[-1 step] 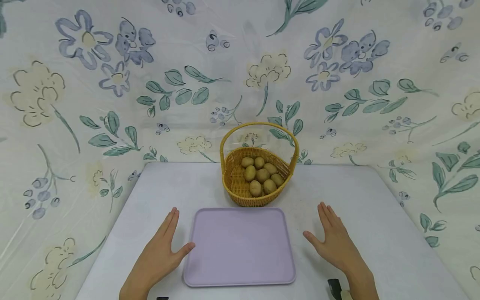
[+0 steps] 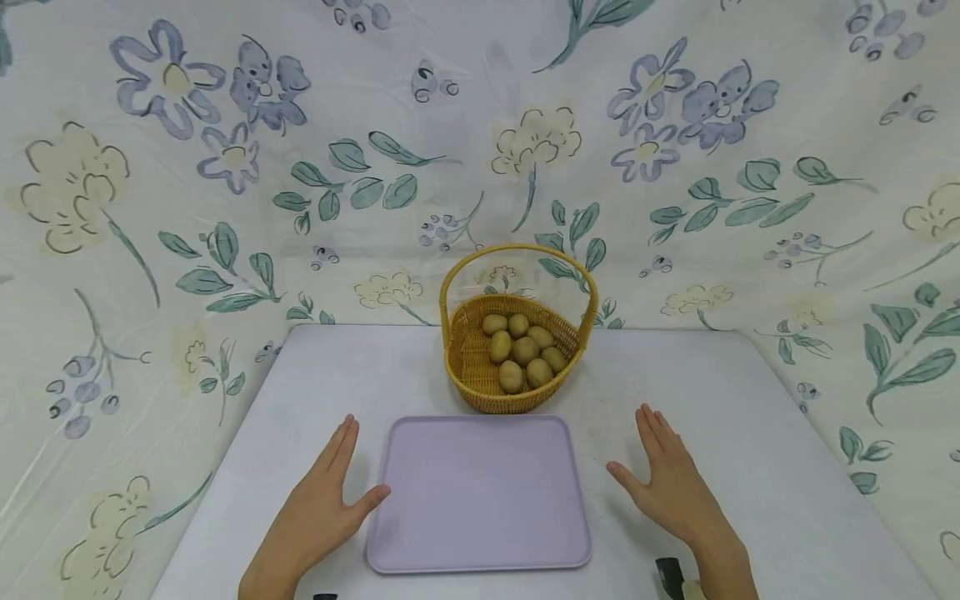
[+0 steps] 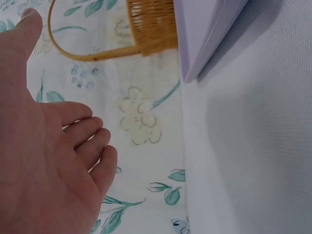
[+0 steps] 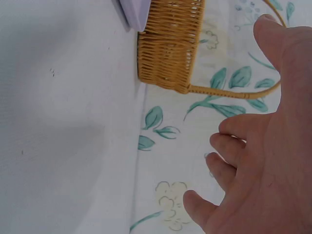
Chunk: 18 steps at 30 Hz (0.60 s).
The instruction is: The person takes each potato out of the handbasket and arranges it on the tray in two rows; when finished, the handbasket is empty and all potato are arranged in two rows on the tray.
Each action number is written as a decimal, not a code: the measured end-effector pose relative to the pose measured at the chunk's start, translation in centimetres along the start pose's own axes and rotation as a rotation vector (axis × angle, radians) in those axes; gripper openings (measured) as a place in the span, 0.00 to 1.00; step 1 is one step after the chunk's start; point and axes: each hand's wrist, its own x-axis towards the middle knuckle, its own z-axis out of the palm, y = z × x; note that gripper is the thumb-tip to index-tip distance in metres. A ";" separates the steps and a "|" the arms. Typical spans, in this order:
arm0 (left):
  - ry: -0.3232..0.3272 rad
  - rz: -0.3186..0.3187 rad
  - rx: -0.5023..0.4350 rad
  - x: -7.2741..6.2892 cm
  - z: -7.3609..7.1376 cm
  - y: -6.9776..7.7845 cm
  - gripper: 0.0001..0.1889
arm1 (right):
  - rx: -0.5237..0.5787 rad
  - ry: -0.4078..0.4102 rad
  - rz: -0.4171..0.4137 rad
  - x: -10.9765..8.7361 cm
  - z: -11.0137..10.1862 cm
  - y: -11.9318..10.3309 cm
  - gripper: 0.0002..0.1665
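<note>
"What are your hands doing?"

"My left hand (image 2: 311,521) is held out with its fingers loosely straight and the thumb spread wide. My right hand (image 2: 671,487) mirrors it, palm turned inward, fingers just as loose."

"What's between them?"

"A pale purple tray (image 2: 480,492), flat on the white bench (image 2: 675,375). From the head view my left thumb overlaps its left rim, but I can't tell whether they touch. My right hand is just beside the other edge, apart from it."

"And the basket (image 2: 506,403)?"

"Right behind the tray, near its far rim: yellow-brown wicker, its tall handle arching over the top. Brownish, oval potatoes, as they look to me, are heaped inside, mostly toward the right."

"What's beyond that?"

"A flowered sheet (image 2: 450,242), blue blossoms and green leaves, rising behind the bench."
</note>
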 end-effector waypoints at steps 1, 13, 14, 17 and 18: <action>0.000 -0.002 -0.006 0.1 0.0 0.0 0.53 | 0.008 0.002 0.004 0.1 0.0 0.1 0.58; 0.266 0.118 -0.095 0.2 0.6 -0.7 0.36 | 0.124 0.418 -0.039 0.7 0.4 1.5 0.29; 0.289 0.130 -0.095 0.2 0.7 -0.7 0.35 | 0.129 0.433 -0.040 0.8 0.3 1.5 0.28; 0.354 0.173 -0.116 0.6 0.8 -0.6 0.32 | 0.160 0.464 -0.042 1.3 0.2 1.7 0.25; 0.373 0.189 -0.127 0.7 0.9 -0.6 0.30 | 0.174 0.473 -0.045 1.6 0.2 1.8 0.25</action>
